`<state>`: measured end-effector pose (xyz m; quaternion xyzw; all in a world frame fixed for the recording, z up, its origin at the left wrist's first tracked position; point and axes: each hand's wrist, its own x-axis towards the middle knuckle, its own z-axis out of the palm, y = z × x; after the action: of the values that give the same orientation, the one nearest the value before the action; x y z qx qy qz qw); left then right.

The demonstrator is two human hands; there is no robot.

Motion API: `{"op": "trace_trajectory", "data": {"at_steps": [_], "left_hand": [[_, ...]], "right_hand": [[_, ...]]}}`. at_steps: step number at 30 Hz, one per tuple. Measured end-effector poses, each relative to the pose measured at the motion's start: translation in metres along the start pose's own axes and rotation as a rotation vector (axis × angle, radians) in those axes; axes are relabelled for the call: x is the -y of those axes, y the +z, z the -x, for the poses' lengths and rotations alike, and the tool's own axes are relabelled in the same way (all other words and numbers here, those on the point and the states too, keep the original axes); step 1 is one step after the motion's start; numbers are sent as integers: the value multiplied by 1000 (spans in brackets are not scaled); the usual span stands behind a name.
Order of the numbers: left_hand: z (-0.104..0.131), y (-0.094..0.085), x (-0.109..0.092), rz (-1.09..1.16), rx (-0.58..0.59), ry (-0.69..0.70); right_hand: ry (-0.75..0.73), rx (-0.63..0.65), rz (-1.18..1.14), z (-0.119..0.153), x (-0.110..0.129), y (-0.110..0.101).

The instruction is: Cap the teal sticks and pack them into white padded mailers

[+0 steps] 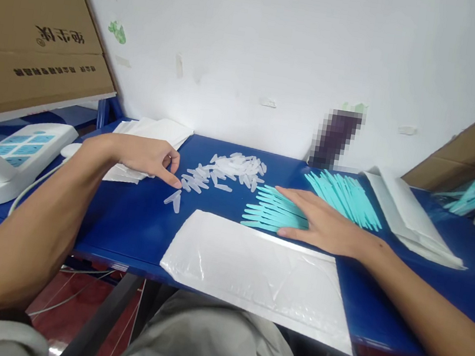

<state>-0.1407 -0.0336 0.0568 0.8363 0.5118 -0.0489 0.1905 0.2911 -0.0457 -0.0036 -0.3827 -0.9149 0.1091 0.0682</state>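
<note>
My left hand (147,157) hovers over the left end of a scatter of small translucent plastic sleeves (232,168). One digit stretches down to touch a sleeve at the edge; the other fingers curl loosely with a gap between. Two loose sleeves (175,199) lie just below it. On the right, my right hand (324,222) rests over a fanned row of thin turquoise sticks (275,210), thumb and a finger spread along its two sides. The sticks' right ends are hidden under the palm. A second heap of turquoise sticks (346,197) lies behind this hand.
A white plastic mailer (259,270) overhangs the front edge of the blue table (123,226). White envelopes (155,130) lie behind my left hand, another white packet (414,219) at right. A power strip (22,152) with a cable sits left, beneath a cardboard box (34,11).
</note>
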Motion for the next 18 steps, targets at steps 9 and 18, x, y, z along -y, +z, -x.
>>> {"op": "trace_trajectory", "data": {"at_steps": [9,18], "left_hand": [[0,4,-15,70,105,-9],[-5,14,-36,44,212,-166]], "right_hand": [[37,0,-53,-2,1,-1],[35,-17,-106,-2,3,-4]]}}
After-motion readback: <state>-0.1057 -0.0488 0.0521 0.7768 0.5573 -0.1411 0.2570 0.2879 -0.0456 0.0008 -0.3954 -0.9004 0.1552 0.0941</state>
